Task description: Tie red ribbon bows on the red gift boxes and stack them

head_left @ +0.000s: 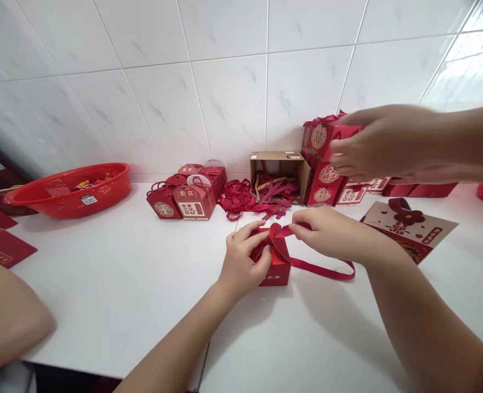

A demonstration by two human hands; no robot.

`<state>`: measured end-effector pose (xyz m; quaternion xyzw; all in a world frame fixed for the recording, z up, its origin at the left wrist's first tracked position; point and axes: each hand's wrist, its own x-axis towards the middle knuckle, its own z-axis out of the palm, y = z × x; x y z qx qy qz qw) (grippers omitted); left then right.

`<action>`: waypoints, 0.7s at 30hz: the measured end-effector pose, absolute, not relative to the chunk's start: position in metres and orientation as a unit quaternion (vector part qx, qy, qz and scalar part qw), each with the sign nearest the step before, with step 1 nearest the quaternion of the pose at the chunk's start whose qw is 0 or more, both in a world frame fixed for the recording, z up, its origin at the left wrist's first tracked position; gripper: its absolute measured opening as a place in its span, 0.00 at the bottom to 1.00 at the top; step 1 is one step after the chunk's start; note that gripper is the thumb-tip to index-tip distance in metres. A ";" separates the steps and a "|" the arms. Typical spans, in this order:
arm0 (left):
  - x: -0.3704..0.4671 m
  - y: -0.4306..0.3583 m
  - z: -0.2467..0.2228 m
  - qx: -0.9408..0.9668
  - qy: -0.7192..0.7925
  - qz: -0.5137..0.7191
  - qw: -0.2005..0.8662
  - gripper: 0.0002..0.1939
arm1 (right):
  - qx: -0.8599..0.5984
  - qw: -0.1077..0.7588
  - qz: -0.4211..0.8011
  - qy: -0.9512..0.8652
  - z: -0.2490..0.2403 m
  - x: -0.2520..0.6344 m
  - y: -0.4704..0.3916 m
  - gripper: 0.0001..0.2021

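Observation:
A small red gift box (277,274) with pale lettering stands upright on the white table in front of me. My left hand (247,256) is closed around its top flaps from the left, fingers pressed over the upper edge. At the right of the box top, my right hand (317,232) pinches a dark red ribbon (325,271). The pinched part meets the box's curved top flap. Its loose length loops out over the table to the right, under my right forearm. My left hand and fingers hide part of the box's left side.
Behind lie several finished red boxes (194,199), a heap of red ribbon (236,197) and an open cardboard box (307,180) of ribbon strips. Another person's hands (372,142) reach over stacked boxes (319,142). A flat patterned carton (416,232) lies right, a red basket (73,199) left.

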<state>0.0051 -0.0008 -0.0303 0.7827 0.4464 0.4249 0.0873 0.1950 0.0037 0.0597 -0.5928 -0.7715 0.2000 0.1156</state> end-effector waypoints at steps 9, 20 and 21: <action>0.003 -0.005 -0.026 0.799 0.424 0.424 0.051 0.14 | -0.589 0.106 0.159 -0.785 0.058 0.193 0.001 0.13; 0.001 -0.008 -0.027 0.809 0.387 0.441 0.039 0.06 | -0.575 0.098 0.216 -0.783 0.053 0.187 0.004 0.14; 0.001 -0.009 -0.027 0.809 0.387 0.441 0.039 0.05 | -0.577 0.098 0.218 -0.781 0.053 0.187 0.005 0.14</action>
